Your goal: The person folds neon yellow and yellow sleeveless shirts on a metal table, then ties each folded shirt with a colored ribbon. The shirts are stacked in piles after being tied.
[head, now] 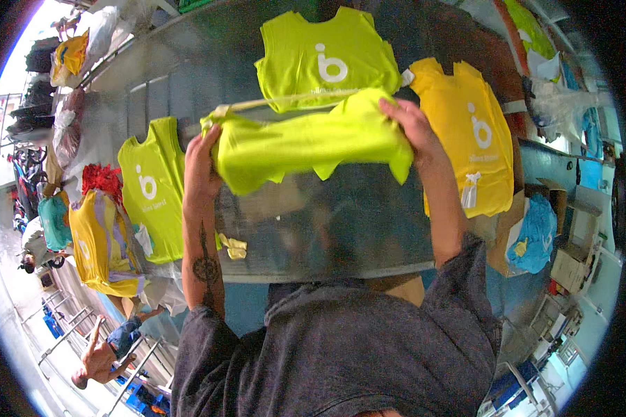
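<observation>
A lime-green sports bib [308, 143] is stretched in the air over the dark table, blurred by motion. My left hand [204, 154] grips its left end and my right hand [409, 122] pinches its upper right end. Just beyond it a lime bib with a white logo [323, 52] lies flat. To the left, near my left forearm, lies another lime bib [154, 193]. Beside my right forearm are yellow bibs [467, 140] with a white logo and a white strip. The held bib partly covers the far lime bib.
A small pale-yellow scrap [235, 247] lies by the table's near edge [334, 276]. Yellow and lilac cloth [96, 245] and red cloth [103, 182] are at left. An open box with blue cloth [534, 234] stands right. Another person [104, 352] is at lower left.
</observation>
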Action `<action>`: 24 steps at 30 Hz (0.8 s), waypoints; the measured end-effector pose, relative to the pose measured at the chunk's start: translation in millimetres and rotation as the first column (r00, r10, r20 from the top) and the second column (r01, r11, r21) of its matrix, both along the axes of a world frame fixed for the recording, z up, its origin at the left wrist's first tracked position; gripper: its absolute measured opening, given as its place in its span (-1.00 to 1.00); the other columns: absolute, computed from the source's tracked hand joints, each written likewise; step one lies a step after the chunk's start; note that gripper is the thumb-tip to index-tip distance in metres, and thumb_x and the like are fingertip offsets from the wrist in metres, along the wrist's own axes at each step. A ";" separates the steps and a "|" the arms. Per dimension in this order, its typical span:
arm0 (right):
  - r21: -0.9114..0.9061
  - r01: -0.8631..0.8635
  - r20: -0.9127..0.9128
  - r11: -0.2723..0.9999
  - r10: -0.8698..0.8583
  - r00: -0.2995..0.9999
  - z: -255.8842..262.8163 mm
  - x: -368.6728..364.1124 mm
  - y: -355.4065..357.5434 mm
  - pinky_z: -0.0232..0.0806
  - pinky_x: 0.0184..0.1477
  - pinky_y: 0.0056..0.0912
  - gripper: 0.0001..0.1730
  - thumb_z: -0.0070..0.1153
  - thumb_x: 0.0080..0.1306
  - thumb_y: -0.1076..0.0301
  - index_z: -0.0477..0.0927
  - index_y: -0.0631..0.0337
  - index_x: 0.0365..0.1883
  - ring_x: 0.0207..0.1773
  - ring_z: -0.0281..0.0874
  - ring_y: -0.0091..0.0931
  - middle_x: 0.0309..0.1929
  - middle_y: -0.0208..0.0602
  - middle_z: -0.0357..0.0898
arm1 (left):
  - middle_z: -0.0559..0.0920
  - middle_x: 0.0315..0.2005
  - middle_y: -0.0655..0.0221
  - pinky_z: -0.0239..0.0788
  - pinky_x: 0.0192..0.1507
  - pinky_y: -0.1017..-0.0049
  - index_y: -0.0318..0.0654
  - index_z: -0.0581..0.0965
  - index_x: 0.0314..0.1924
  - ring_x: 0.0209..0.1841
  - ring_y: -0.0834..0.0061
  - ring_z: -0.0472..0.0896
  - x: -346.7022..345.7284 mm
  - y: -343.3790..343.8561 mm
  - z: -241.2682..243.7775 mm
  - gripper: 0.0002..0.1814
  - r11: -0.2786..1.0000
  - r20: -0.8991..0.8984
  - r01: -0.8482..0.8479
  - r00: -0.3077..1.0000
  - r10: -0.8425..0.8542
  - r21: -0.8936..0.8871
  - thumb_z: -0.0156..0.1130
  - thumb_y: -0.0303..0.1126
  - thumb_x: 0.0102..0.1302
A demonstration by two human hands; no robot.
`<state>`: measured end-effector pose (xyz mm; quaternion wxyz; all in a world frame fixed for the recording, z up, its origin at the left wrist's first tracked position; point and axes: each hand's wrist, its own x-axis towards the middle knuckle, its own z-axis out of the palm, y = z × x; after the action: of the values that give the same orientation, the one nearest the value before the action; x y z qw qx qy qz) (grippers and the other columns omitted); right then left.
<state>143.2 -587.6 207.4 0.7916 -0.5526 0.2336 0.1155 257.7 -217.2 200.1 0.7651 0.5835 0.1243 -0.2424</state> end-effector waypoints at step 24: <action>-0.500 0.361 0.147 0.787 -0.334 0.931 -301.0 -56.9 -74.9 0.45 -0.36 -0.52 -0.63 0.08 0.49 0.29 0.51 0.17 0.21 -0.36 0.54 -0.58 -0.27 -0.42 0.61 | 0.71 -0.15 0.19 0.58 -0.17 0.30 -0.32 0.42 0.31 -0.17 0.41 0.68 25.4 -53.3 -283.1 -0.45 0.869 0.223 0.122 0.941 -0.255 0.480 0.31 -0.32 0.38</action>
<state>86.3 -662.6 -93.6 0.6263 -0.6955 0.3334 -0.1136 283.1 -270.5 -83.0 0.5874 0.7852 0.0112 -0.1956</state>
